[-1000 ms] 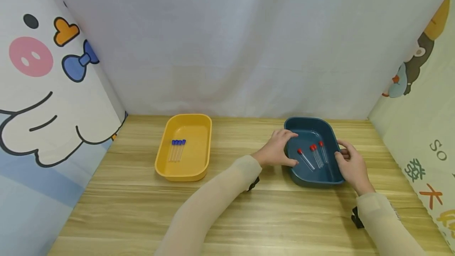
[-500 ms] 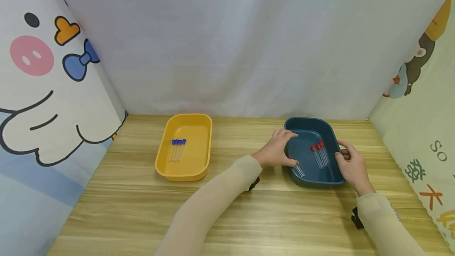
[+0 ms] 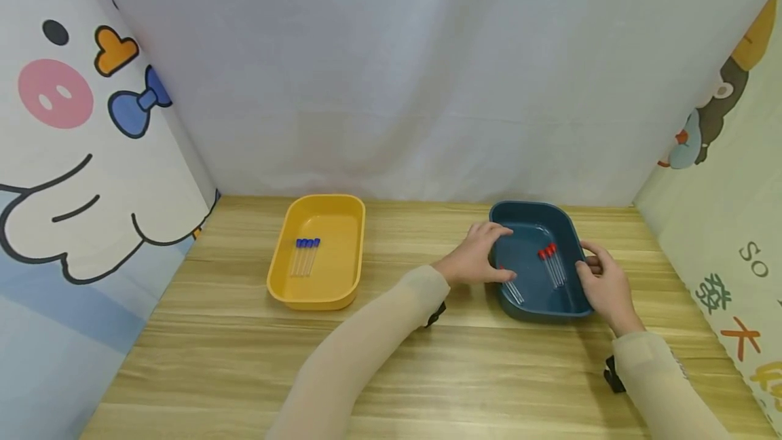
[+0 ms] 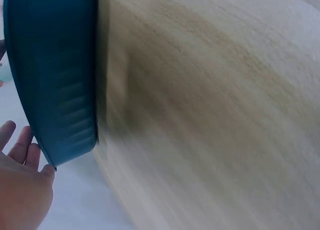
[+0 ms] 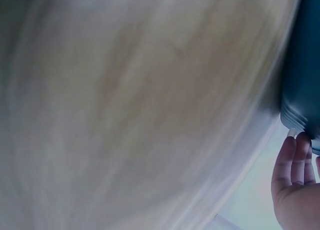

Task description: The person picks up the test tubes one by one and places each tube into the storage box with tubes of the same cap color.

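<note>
A dark blue plastic bin (image 3: 530, 219) sits on the wooden table at right. Several clear tubes with red caps lie inside: three tubes (image 3: 552, 265) close together on the right and one tube (image 3: 514, 292) at the left wall, its upper part under my left thumb. My left hand (image 3: 473, 258) is at the bin's left rim, thumb and index finger spread apart over it; in the left wrist view its fingertips lie right at the rim. My right hand (image 3: 607, 290) holds the opposite side, thumb at the rim and fingers against the outer wall.
A yellow bin (image 3: 338, 226) stands left of the blue one. In it lie several tubes with blue caps (image 3: 307, 243), side by side. A pale curtain (image 3: 391, 87) hangs behind the table (image 3: 397, 358), with printed cloths at both sides.
The leftmost red-capped tube has rolled left to the bin's wall, under my left thumb. The other red-capped tubes have drawn together at the right. Both hands have stayed nearly still.
</note>
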### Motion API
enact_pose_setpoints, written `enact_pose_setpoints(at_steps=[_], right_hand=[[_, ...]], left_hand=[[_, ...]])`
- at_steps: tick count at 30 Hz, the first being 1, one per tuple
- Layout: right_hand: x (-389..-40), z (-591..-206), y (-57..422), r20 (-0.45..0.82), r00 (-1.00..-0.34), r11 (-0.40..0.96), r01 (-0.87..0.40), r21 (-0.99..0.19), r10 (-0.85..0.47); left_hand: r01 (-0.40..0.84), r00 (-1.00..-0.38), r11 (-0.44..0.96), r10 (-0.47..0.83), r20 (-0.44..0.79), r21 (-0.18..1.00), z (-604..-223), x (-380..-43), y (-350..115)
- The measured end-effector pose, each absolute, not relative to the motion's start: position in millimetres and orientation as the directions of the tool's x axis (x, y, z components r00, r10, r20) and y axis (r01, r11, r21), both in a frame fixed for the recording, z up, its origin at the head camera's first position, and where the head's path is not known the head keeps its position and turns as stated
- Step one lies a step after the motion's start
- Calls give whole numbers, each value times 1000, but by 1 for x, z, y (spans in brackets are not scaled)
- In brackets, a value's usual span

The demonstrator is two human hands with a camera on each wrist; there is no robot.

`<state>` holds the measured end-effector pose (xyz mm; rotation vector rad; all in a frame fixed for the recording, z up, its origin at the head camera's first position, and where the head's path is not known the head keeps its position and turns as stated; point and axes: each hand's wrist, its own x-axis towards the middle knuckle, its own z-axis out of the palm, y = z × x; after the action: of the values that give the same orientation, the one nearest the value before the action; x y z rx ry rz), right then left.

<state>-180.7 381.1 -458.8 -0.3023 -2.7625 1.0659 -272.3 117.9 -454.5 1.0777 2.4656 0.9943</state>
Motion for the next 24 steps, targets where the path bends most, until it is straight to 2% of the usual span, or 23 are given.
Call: enact_pose_setpoints(at_steps=[9,16,24], right_hand=[[-183,-451,386,3,-978,704,147,-695,207],[-196,-440,386,108,-975,725,69,-685,195],[-196,-426,375,146,-977,757,22,-653,154]], left_hand=[[527,-717,507,696,37,682,-445,-280,104],[526,-760,563,647,56,638,-432,-286,82],[502,-810,643,585,52,578,-426,-282,60]])
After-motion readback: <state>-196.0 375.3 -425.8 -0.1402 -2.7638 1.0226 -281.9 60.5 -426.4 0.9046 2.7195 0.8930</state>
